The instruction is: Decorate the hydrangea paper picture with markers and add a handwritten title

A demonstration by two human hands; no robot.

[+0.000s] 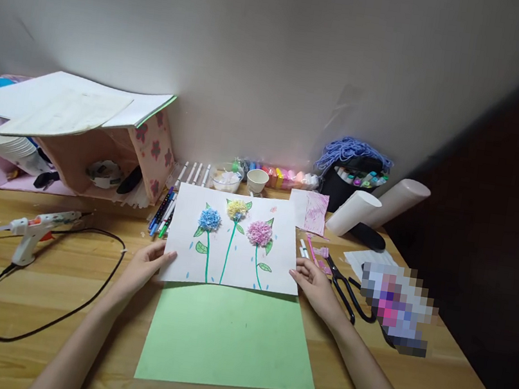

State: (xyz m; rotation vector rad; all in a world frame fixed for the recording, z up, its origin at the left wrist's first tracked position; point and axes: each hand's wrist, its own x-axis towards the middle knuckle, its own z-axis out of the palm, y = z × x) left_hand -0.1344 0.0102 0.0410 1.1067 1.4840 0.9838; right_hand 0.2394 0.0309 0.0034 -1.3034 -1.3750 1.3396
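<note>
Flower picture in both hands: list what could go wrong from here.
The fluffy blooms look raised, so bending the white sheet might loosen bits.
The right hand is close to the scissors and could knock them.
The cord of the glue gun loops near the left forearm; catching it might drag the gun.

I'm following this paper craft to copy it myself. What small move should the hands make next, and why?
Probably ease the flower picture back over the green sheet: the left hand and right hand hold its opposite sides, and its lower edge overlaps only the sheet's far end.
</note>
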